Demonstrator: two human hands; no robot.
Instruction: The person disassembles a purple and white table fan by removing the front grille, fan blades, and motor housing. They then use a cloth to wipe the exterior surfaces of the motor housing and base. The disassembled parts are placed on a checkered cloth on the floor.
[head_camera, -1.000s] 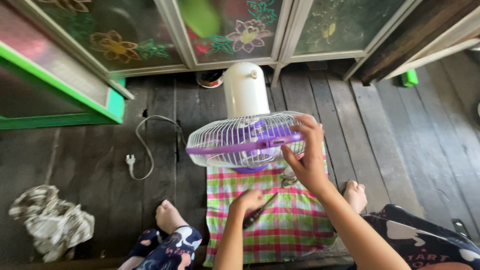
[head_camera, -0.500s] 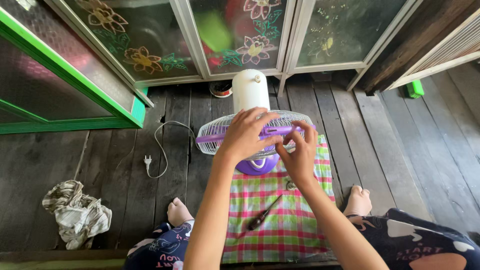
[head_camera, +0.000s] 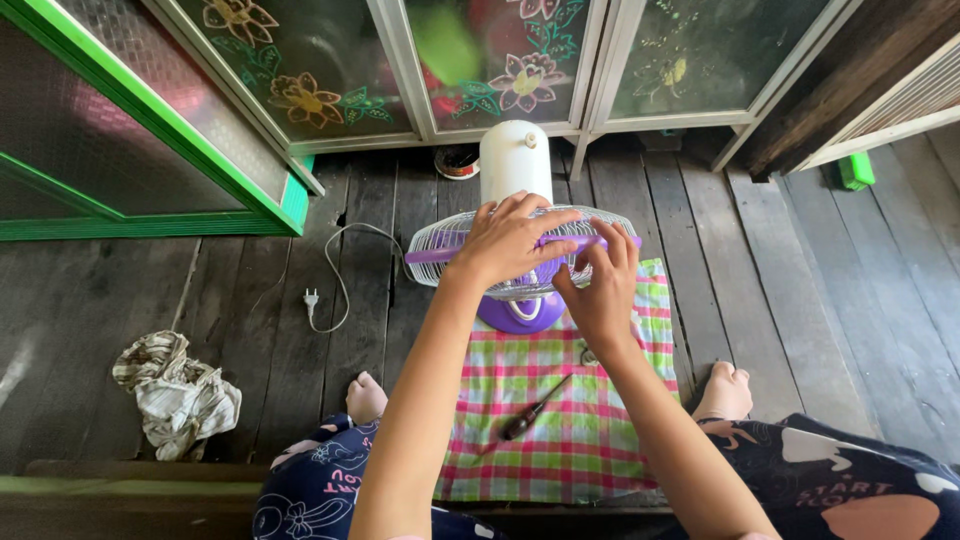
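Barely shifted, left hand and right hand both grasp fan grille.

two bare forearms are seen, ending in the left hand and right hand, with no sleeves, rings or watch. dark navy trousers printed with white, pink and orange cartoon shapes are worn. both feet are bare.
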